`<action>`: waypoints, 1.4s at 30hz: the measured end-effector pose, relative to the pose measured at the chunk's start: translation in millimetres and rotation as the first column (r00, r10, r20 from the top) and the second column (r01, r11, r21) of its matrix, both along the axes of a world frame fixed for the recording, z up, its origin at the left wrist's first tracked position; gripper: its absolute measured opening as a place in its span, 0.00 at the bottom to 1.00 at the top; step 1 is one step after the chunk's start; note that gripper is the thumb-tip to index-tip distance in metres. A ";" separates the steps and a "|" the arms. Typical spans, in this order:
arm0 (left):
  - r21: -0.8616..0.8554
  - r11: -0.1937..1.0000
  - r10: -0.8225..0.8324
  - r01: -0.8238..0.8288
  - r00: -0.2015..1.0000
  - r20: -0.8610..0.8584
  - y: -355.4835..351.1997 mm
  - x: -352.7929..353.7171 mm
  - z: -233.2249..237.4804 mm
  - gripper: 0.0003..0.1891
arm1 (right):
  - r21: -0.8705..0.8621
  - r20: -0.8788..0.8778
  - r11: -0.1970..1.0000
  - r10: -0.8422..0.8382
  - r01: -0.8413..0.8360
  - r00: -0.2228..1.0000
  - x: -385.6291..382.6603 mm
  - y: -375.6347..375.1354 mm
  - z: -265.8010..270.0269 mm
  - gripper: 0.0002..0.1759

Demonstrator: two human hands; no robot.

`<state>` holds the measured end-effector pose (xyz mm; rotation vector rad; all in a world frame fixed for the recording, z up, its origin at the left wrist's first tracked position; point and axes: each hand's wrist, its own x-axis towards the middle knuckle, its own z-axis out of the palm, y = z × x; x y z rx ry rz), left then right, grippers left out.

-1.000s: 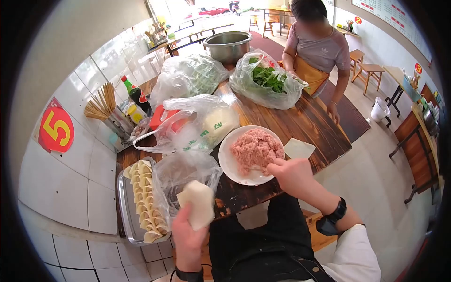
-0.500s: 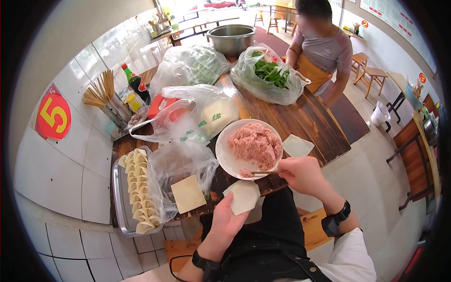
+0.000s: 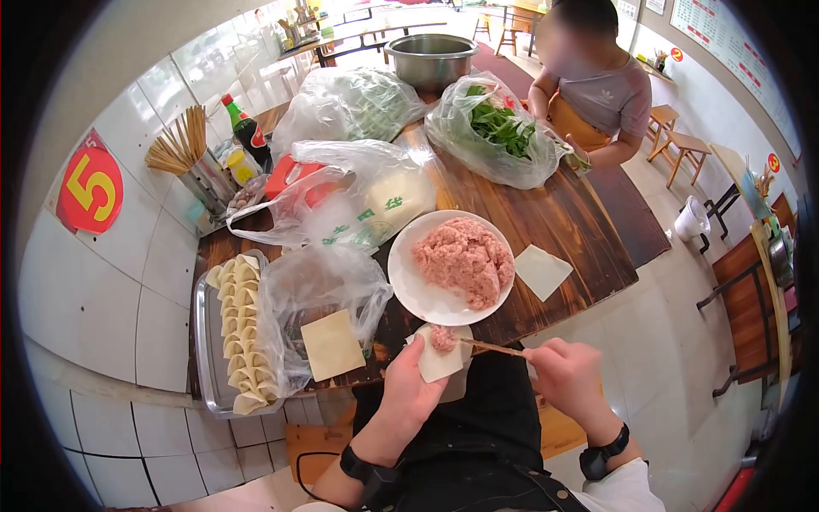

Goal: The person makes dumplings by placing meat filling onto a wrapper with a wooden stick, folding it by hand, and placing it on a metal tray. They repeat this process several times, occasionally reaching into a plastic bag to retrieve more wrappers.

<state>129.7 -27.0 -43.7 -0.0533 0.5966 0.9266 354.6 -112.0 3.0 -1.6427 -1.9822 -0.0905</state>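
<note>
My left hand [image 3: 408, 386] holds a wonton wrapper [image 3: 440, 364] at the table's front edge, thumb over its left side. In my right hand [image 3: 565, 374] is a thin wooden stick [image 3: 495, 347], its far end touching a small lump of minced meat [image 3: 443, 339] on that wrapper. Just beyond stands a white plate [image 3: 408, 288] heaped with pink minced meat [image 3: 463, 260]. One loose wrapper [image 3: 544, 272] lies right of the plate, and a stack of wrappers [image 3: 333, 345] sits to the left. Folded wontons [image 3: 241, 333] line a metal tray [image 3: 205, 341] at far left.
Plastic bags [image 3: 341, 107] crowd the table's back, one with leafy greens [image 3: 499, 130]. Behind them stands a metal pot [image 3: 431, 61]. Chopsticks [image 3: 183, 145] and a sauce bottle [image 3: 247, 132] are by the wall. Another person [image 3: 597, 94] stands at the far right side.
My right hand has drawn the stick from the plate toward me, carrying a bit of minced meat onto the wrapper. The other person's arm has come up to the table near the greens.
</note>
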 end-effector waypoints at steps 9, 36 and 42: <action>0.167 0.983 -0.063 0.076 0.995 -0.079 -7.7 -15.2 2.5 0.23 | 0.068 0.065 0.986 0.148 -0.153 0.987 -18.8 21.9 1.8 0.11; 0.243 0.970 -0.028 0.022 0.999 0.021 8.5 17.1 31.4 0.23 | -0.068 -0.405 0.997 -0.069 0.045 0.912 4.0 38.6 2.6 0.07; 0.228 0.970 0.081 -0.089 0.996 0.047 15.5 15.7 33.2 0.24 | -0.258 -0.288 0.961 -0.180 0.104 0.941 41.3 74.2 -0.3 0.04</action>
